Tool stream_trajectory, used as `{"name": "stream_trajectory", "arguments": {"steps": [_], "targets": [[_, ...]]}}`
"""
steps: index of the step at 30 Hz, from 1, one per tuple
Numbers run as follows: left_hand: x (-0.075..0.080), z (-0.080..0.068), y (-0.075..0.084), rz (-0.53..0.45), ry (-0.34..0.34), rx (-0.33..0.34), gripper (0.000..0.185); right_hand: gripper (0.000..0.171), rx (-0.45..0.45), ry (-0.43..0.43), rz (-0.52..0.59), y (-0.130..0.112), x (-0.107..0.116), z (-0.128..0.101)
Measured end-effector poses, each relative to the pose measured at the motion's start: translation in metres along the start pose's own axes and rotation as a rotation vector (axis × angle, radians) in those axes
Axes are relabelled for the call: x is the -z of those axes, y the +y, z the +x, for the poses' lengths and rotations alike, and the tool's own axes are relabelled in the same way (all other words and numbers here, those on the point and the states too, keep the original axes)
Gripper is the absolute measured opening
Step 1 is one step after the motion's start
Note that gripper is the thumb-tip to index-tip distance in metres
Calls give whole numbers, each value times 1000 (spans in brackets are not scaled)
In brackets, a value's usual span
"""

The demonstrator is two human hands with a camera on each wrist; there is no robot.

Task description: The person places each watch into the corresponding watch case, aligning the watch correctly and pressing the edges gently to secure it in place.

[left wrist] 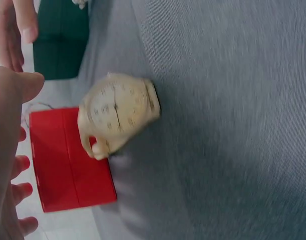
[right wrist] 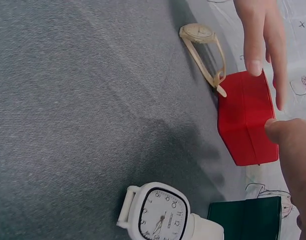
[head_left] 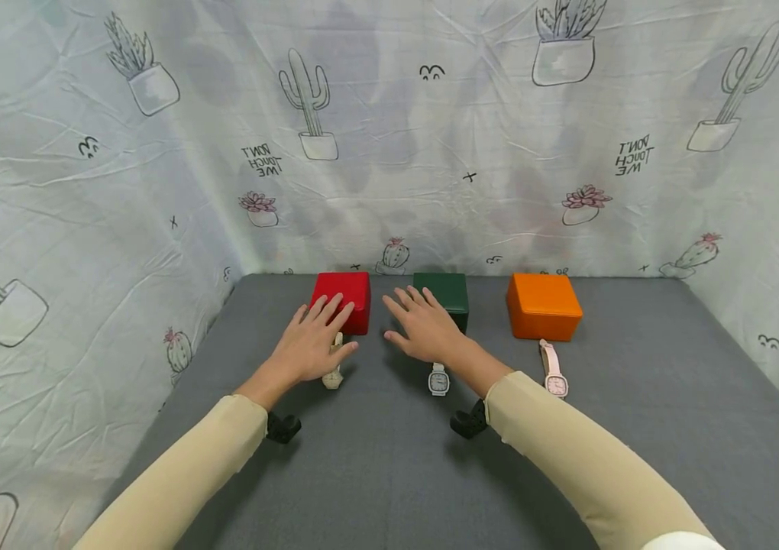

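My left hand (head_left: 310, 345) is spread before the red box (head_left: 343, 283), my right hand (head_left: 425, 328) before the green box (head_left: 446, 287); the fingers of both are straight and apart, gripping nothing; whether any fingertip touches a box I cannot tell; the cream watch (head_left: 332, 380) lies partly beneath my left hand, on the red box's near side; the white watch (head_left: 438, 383) lies near of the green box; at right, the pink watch (head_left: 555, 378) lies near of the orange box (head_left: 544, 304); I judge this row pairs each watch with a box, within reach.
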State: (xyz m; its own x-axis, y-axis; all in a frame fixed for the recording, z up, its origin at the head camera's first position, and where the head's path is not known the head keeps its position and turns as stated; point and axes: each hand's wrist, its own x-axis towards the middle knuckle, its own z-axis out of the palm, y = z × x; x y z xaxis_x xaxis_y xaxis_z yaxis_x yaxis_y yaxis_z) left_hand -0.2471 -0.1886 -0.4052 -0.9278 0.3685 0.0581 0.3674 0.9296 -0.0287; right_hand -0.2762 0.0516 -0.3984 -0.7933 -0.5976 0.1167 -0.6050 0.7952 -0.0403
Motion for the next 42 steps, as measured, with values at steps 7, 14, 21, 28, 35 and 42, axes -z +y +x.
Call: {"name": "stream_trajectory", "arguments": {"steps": [7, 14, 21, 28, 35, 42], "targets": [[-4, 6, -19, 30, -9, 29, 79, 68, -21, -41, -10, -3, -4, 16], [-8, 14, -35, 32, -6, 52, 81, 69, -48, -78, -63, -6, -6, 32], [-13, 23, -48, 35, -16, 75, 82, 69, -31, -80, -59, -18, -12, 46], [-18, 27, -53, 27, -4, 69, 78, 72, -38, -95, -19, -28, -18, 55], [-21, 30, -52, 78, 40, 41, 74, 75, -64, -85, 3, -31, -22, 64], [-23, 31, -48, 82, 75, 24, 73, 85, -97, -74, 82, -30, -29, 75]]}}
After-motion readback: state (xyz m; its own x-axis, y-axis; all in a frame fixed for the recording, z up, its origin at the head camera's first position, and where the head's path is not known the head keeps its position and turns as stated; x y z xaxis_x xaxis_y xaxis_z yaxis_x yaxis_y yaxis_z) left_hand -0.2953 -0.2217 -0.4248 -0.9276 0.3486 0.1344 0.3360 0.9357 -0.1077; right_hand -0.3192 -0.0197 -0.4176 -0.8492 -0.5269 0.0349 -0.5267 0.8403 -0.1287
